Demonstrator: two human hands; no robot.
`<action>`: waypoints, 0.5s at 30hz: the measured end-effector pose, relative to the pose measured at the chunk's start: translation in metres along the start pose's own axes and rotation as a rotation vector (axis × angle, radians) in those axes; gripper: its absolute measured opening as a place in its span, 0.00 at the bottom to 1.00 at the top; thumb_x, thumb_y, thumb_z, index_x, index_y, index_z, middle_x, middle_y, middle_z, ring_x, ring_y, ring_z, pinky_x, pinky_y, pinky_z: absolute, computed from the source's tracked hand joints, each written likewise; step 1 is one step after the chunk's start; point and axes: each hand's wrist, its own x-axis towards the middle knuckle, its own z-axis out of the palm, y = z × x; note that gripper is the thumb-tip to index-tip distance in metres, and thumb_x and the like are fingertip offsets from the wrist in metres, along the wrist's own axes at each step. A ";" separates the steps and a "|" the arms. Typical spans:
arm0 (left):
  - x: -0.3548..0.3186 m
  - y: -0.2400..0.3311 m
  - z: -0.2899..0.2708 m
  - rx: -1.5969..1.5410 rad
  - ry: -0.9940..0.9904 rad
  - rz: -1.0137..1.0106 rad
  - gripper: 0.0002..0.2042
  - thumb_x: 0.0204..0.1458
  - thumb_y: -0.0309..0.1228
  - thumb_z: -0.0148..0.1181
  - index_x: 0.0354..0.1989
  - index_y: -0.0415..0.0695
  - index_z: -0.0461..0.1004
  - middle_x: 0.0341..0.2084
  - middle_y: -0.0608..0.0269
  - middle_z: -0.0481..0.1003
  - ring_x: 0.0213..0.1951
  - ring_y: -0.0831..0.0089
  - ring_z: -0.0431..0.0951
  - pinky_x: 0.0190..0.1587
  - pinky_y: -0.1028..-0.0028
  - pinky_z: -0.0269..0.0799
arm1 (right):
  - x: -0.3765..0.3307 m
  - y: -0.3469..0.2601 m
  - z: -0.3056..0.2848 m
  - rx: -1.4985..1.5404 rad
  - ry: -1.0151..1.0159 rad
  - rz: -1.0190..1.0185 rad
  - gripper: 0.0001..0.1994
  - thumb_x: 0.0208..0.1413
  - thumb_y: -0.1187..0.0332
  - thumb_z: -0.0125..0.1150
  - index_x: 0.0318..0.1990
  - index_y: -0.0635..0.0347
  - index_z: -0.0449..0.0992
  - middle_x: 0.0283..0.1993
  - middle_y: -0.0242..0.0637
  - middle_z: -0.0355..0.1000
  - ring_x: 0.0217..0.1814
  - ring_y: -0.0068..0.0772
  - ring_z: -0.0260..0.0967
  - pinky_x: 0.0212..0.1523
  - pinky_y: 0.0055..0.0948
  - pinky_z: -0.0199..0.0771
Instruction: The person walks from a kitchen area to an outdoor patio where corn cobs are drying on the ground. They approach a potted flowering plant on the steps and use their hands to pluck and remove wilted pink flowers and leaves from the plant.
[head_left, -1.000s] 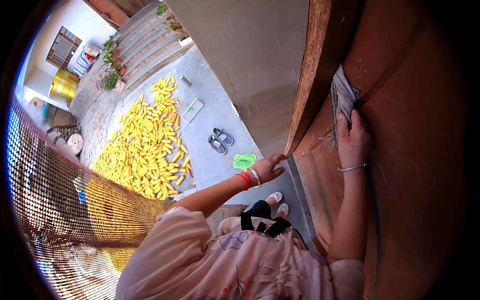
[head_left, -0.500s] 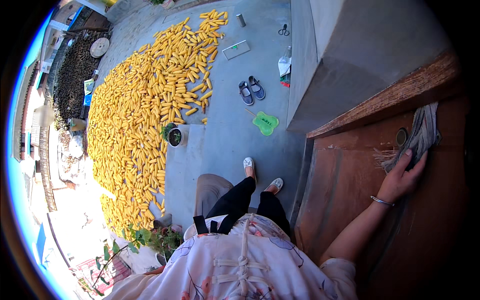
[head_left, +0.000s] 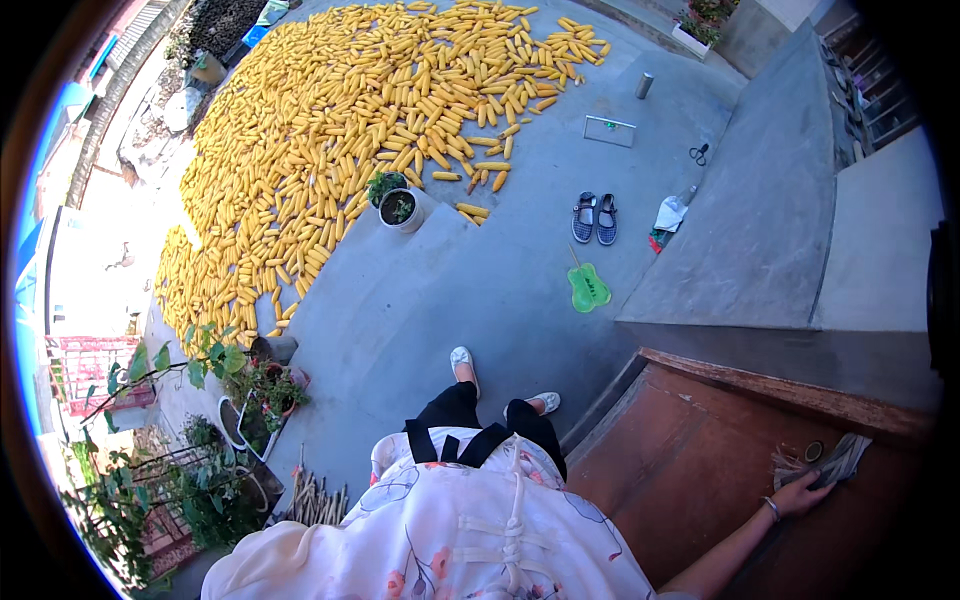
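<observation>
At the lower right, my right hand (head_left: 800,494) is closed on a crumpled grey cloth (head_left: 850,456), its fingers pressing it against a reddish-brown door (head_left: 690,460). The cloth has a frayed end that spreads toward a small round metal fitting (head_left: 814,451) on the door, right beside the hand. A silvery bangle (head_left: 771,508) circles my right wrist. My left hand does not show; its arm is hidden behind the floral top.
Yellow corn cobs (head_left: 330,130) cover the ground at the upper left. Ahead are a potted seedling (head_left: 400,212), dark shoes (head_left: 595,219), a green hand fan (head_left: 588,288), scissors (head_left: 698,154) and a metal cylinder (head_left: 644,86). Leafy plants (head_left: 220,480) stand at lower left.
My view has turned, so the corn and shoes sit further right and the plants at lower left show more. The right hand still holds the cloth on the door, now lower in view.
</observation>
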 end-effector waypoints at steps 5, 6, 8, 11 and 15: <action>0.023 -0.026 -0.016 -0.250 0.032 -0.035 0.20 0.49 0.42 0.47 0.47 0.44 0.65 0.40 0.57 0.68 0.39 0.69 0.68 0.40 0.71 0.64 | 0.011 0.022 0.020 -0.311 0.145 -0.148 0.24 0.52 0.59 0.46 0.53 0.63 0.58 0.50 0.51 0.61 0.49 0.48 0.62 0.47 0.36 0.64; 0.025 -0.035 -0.021 -0.308 0.052 -0.054 0.20 0.49 0.42 0.47 0.47 0.44 0.65 0.40 0.57 0.68 0.38 0.69 0.68 0.40 0.71 0.65 | 0.012 0.024 0.029 -0.362 0.157 -0.142 0.23 0.52 0.60 0.46 0.53 0.63 0.59 0.50 0.50 0.61 0.49 0.47 0.62 0.47 0.36 0.64; 0.032 -0.052 -0.028 -0.421 0.084 -0.089 0.19 0.49 0.41 0.47 0.46 0.44 0.65 0.39 0.57 0.69 0.37 0.70 0.68 0.39 0.72 0.65 | 0.002 0.007 0.048 -0.414 0.194 -0.124 0.21 0.51 0.61 0.47 0.51 0.62 0.60 0.50 0.50 0.61 0.50 0.48 0.61 0.48 0.36 0.63; 0.050 -0.070 -0.029 -0.587 0.110 -0.143 0.19 0.49 0.41 0.47 0.46 0.44 0.65 0.39 0.58 0.69 0.36 0.70 0.68 0.38 0.72 0.65 | -0.044 -0.040 0.071 -0.487 0.069 0.019 0.20 0.49 0.63 0.48 0.49 0.60 0.63 0.50 0.49 0.61 0.51 0.48 0.60 0.49 0.35 0.62; 0.068 -0.083 -0.025 -0.788 0.139 -0.197 0.18 0.49 0.40 0.47 0.45 0.44 0.66 0.37 0.58 0.70 0.35 0.71 0.69 0.36 0.72 0.66 | -0.150 -0.143 0.110 -0.700 -0.428 0.145 0.17 0.47 0.65 0.49 0.46 0.58 0.67 0.50 0.48 0.61 0.52 0.49 0.58 0.50 0.35 0.61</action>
